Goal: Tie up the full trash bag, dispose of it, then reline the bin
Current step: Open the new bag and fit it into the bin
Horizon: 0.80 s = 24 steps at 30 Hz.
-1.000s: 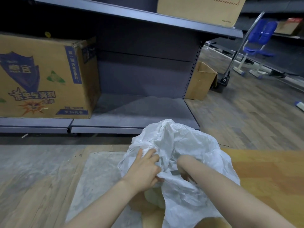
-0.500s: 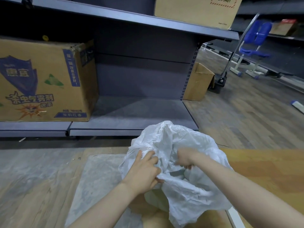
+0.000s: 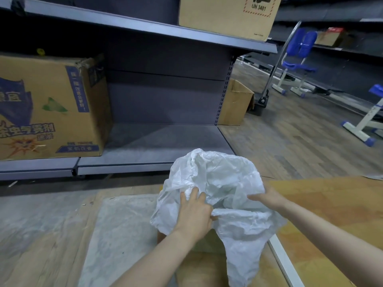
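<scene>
A crumpled white plastic trash bag (image 3: 217, 179) billows up in front of me, low in the middle of the view. My left hand (image 3: 193, 214) pinches a fold of it on the left side. My right hand (image 3: 267, 196) grips the bag's right edge, fingers curled into the plastic. The two hands hold the bag spread apart between them. Below the bag a brown cardboard box (image 3: 204, 264) shows, mostly covered by the plastic and my arms. Its opening is hidden.
A grey metal shelf unit (image 3: 157, 141) stands just ahead, with a large printed carton (image 3: 47, 108) on its bottom shelf at left. A small cardboard box (image 3: 236, 102) sits by the shelf end. Blue-and-white stools (image 3: 298, 59) stand at the right on the wooden floor.
My right hand has come out from the middle of the bag and moved to its right edge, pulling the plastic wider. The left hand has kept its grip.
</scene>
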Each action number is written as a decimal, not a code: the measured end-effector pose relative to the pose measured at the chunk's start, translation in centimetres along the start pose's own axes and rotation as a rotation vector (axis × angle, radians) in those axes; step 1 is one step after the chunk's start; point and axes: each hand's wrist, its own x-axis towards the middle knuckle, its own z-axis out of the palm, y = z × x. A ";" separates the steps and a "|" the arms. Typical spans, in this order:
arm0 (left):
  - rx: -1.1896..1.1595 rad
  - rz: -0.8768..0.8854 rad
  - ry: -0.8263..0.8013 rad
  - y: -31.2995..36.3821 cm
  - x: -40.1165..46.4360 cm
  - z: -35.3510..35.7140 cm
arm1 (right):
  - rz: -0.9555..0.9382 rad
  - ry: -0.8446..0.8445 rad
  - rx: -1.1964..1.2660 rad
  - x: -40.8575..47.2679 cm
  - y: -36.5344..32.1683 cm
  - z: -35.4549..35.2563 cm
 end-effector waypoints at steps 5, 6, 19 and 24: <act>-0.024 0.024 0.028 -0.4 -0.1 0.0 | 0.052 0.033 -0.093 0.1 0.1 0.4; -0.067 0.039 0.042 -0.7 -0.3 0.2 | 0.052 0.045 -0.108 0.2 -0.2 0.4; -0.726 -0.174 -0.024 -3.1 -1.1 1.2 | 0.029 0.071 -0.182 1.0 -0.3 0.1; -0.770 -0.190 -0.019 -3.0 -1.1 1.0 | 0.014 0.082 -0.202 1.0 -0.4 0.2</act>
